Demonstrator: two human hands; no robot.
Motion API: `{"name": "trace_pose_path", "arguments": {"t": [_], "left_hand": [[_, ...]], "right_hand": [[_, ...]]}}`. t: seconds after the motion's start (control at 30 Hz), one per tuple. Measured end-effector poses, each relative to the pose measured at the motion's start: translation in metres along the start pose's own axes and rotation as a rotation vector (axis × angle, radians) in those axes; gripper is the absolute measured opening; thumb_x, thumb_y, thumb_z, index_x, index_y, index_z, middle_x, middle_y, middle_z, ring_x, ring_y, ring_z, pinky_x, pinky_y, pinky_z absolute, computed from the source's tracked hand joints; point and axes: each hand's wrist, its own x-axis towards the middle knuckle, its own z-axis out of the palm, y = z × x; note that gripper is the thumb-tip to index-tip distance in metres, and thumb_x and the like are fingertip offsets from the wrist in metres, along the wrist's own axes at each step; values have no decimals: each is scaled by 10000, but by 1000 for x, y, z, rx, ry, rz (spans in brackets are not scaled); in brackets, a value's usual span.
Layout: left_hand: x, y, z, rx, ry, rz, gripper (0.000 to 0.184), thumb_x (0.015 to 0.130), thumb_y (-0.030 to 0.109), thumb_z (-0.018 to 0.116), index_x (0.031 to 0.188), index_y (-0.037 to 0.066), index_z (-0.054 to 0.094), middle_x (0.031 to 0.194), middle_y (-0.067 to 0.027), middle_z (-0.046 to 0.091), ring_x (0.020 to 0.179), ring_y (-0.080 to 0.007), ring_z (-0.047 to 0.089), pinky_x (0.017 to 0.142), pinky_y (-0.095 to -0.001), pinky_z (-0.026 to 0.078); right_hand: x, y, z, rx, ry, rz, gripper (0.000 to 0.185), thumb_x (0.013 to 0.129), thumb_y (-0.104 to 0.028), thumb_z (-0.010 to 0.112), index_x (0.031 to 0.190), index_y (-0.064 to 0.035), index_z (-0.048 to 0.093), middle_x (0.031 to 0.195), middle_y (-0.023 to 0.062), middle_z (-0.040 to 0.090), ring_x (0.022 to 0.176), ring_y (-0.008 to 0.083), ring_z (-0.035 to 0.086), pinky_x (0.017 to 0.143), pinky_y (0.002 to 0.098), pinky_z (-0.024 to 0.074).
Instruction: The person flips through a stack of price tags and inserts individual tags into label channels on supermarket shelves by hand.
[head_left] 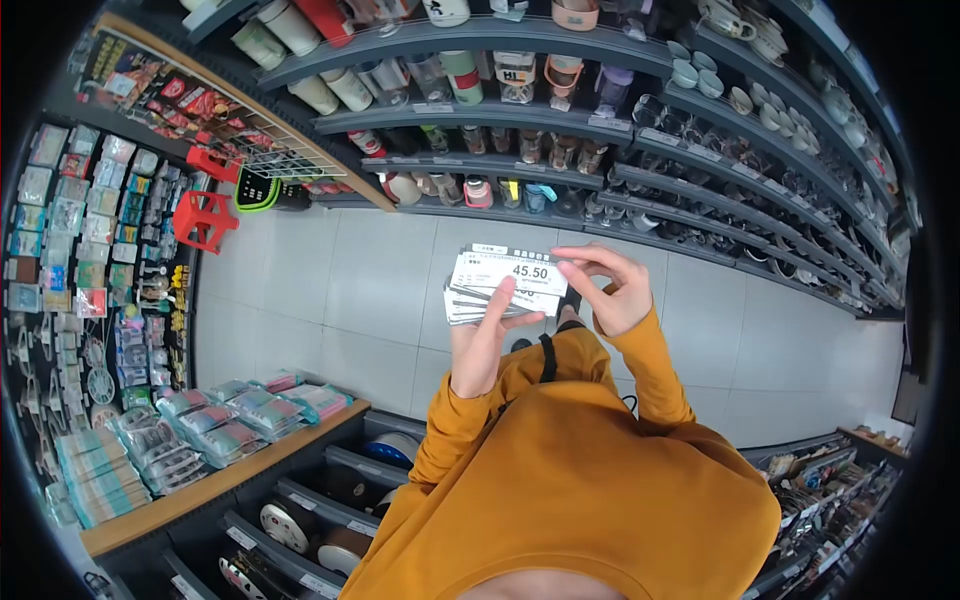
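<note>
**Many shelves [400, 110], 1 tiled floor [380, 270]**

Wood-edged tabletop [228, 474] lower left, bearing packets [220, 420]; red stool [205, 222] beyond. Above the floor, the left hand [482, 345] pinches fanned price cards [475, 305] under its thumb. The right hand's [622, 292] parted thumb and forefinger meet their right end; whether pinching, cannot tell.

The top price card [490, 272] in my hands [489, 335] is showing "45.50" in bold print; its smaller print is blurring. On the shelf [590, 122], a cup [516, 78] is bearing large letters starting "HI".
</note>
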Motion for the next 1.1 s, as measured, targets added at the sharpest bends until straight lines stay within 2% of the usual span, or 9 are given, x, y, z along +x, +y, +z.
{"name": "trace_pose_path", "arguments": {"t": [0.2, 0.5, 0.67, 0.77, 0.93, 1.1], "left_hand": [[-19, 13, -22, 5, 43, -16, 276, 942, 106, 581, 1202, 23, 539, 1087, -73, 633, 918, -169, 656, 694, -306, 579], [-38, 31, -63, -33, 162, 78, 309, 938, 143, 599, 1222, 41, 531, 1093, -60, 636, 918, -145, 649, 646, -267, 546], [-31, 39, -75, -105, 180, 138, 308, 943, 138, 585, 1226, 33, 525, 1107, -70, 636, 937, -157, 650, 678, -291, 555], [-16, 45, -81, -125, 166, 135, 312, 944, 127, 579, 1235, 34, 518, 1122, -74, 630, 951, -160, 647, 699, -299, 559], [31, 56, -89, -38, 176, 81, 329, 944, 111, 566, 1261, 48, 500, 1142, -64, 623, 962, -161, 644, 715, -304, 561], [86, 80, -93, -91, 172, 15, 345, 939, 104, 562, 1272, 52, 487, 1176, -72, 603, 1026, -177, 621, 780, -345, 558]], "right_hand": [[-12, -24, 27, -88, -81, 30, 268, 819, -30, 700, 1086, -13, 681, 917, 85, 684, 770, 108, 626, 722, 236, 506], [10, -22, 80, -16, -270, -69, 286, 814, -48, 717, 1093, -5, 673, 799, 30, 636, 654, 59, 551, 617, 196, 457], [35, -17, 95, -35, -324, -74, 283, 825, -61, 709, 1101, -8, 671, 892, 76, 683, 680, 64, 572, 633, 205, 471], [53, -8, 99, -28, -374, -40, 306, 828, -72, 710, 1124, -12, 665, 937, 96, 694, 688, 61, 577, 639, 208, 475], [98, 9, 103, -54, -413, -3, 331, 834, -88, 712, 1154, -27, 658, 863, 62, 689, 661, 54, 570, 628, 209, 468], [162, 17, 105, -80, -421, 39, 304, 846, -91, 701, 1139, -24, 656, 902, 68, 694, 683, 66, 583, 643, 218, 475]]}}
